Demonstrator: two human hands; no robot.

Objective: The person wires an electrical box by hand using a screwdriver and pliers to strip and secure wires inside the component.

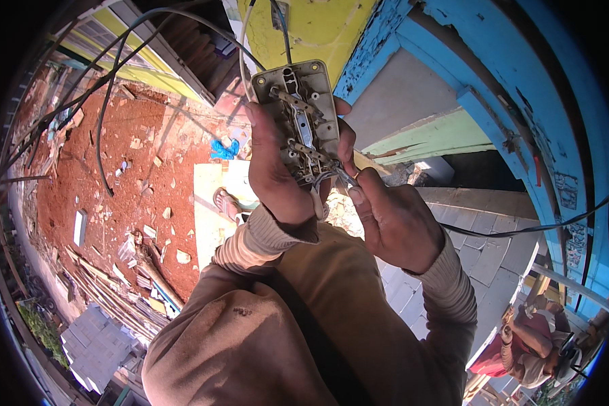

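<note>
My left hand grips a cream plastic electrical socket base, held up with its open back toward me, showing metal contact strips and screws. White and dark cables run from its top edge upward. My right hand pinches a thin metal tool whose tip sits at the lower right corner of the base, among short wires there. Both forearms wear tan ribbed sleeves.
Red earth ground with scattered rubble lies to the left, with stacked grey tiles and planks below. A blue painted door frame curves at right. Another person crouches at lower right. A dark cable crosses the grey paving.
</note>
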